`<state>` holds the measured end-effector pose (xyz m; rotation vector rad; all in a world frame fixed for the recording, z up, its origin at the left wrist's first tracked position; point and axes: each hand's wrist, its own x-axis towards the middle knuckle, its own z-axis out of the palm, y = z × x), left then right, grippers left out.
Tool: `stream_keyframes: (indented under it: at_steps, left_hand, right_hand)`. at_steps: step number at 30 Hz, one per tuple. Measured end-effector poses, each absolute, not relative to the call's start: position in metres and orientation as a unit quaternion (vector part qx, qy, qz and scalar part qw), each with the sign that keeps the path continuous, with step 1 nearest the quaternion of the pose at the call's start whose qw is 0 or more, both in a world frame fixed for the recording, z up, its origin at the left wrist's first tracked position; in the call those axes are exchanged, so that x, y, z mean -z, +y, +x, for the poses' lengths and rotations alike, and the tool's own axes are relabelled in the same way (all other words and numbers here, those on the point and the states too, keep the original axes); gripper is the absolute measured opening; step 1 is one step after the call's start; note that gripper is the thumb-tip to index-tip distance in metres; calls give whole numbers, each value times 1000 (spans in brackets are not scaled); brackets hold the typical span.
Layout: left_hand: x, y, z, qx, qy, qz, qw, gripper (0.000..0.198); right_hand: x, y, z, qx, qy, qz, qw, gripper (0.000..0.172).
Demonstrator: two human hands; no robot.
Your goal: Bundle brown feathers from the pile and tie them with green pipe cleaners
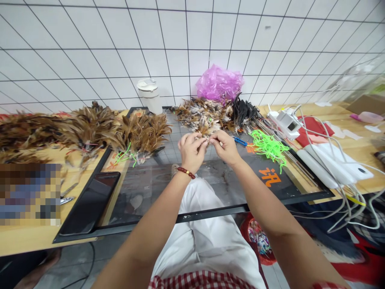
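"Feathers (200, 112), mixed brown and white, sit heaped just past the hands, toward the wall (168, 36). What's in those fingertips?"

"Left hand (191, 150) and right hand (224, 146) both pinch narrow, almost tip to tip above the glass (230, 192). Their catch is tiny: a feather, I'd judge, though I can't be sure."

"How is that done well?"

"Lightly, I'd say. Take it by the quill, let one hand steady it while the other works, and don't crush the vane."

"And the room around?"

"Tight ahead: the pile, then the purple bag (221, 82). Rightward, the blue cutter (240, 141) lies near the right hand, then green strings (269, 146), with cables (339, 160) farther out. Leftward, brown bunches (144, 130), the cup (150, 96) behind."

"So pull back?"

"Probably. Bare glass runs to the black frame (216, 212). I'd mind that near edge, and the phone (93, 200) on its left end; a wide elbow could nudge it."
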<state>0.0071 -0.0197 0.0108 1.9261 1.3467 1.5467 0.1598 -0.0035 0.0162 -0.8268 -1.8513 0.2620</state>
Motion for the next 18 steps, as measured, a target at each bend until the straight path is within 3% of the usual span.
stream_keyframes:
  at_steps: [3,8,10,18]
  left_hand:
    - [-13,-21,7,-539,464,687,153,16]
    - [-10,-17,14,-552,408,571,451,16]
    - [-10,-16,15,-545,395,526,519,18]
    - [-12,-14,15,-582,408,444,545,22]
  right_hand:
    - [-17,-6,157,-93,-776,-340,523,15]
    - [-17,-7,155,-96,-770,-343,529,16]
    - [-17,-7,155,-99,-769,-337,533,16]
    - [-10,-5,157,-105,-824,-301,468,36]
